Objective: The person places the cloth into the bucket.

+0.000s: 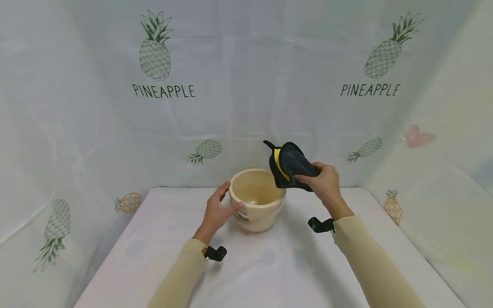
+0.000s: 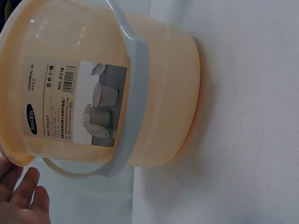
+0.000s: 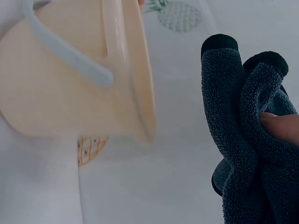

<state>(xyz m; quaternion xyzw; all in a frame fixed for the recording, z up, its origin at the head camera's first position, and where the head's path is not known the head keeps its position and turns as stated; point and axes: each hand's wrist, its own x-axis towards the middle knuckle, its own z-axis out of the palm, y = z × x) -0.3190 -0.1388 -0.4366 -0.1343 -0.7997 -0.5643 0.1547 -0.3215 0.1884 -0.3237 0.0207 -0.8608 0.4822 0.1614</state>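
Observation:
A cream plastic bucket (image 1: 256, 216) stands upright on the table, its pale handle (image 2: 138, 93) lowered against the side. My left hand (image 1: 216, 210) holds the bucket's left side at the rim, thumb toward the front and fingers farther round. Above the right part of the rim, my right hand (image 1: 325, 184) grips a folded dark blue terry cloth (image 1: 294, 164) with black edging and a yellow strip. In the right wrist view the thumb presses into the cloth (image 3: 233, 107), which is apart from the bucket there. Most of the bucket's inside is hidden in the wrist views.
The table (image 1: 161, 256) has a pale cover. A white curtain (image 1: 246, 85) printed with pineapples hangs close behind the bucket and along both sides. A printed label (image 2: 74, 102) is on the bucket wall. Each wrist wears a small black camera (image 1: 321, 225).

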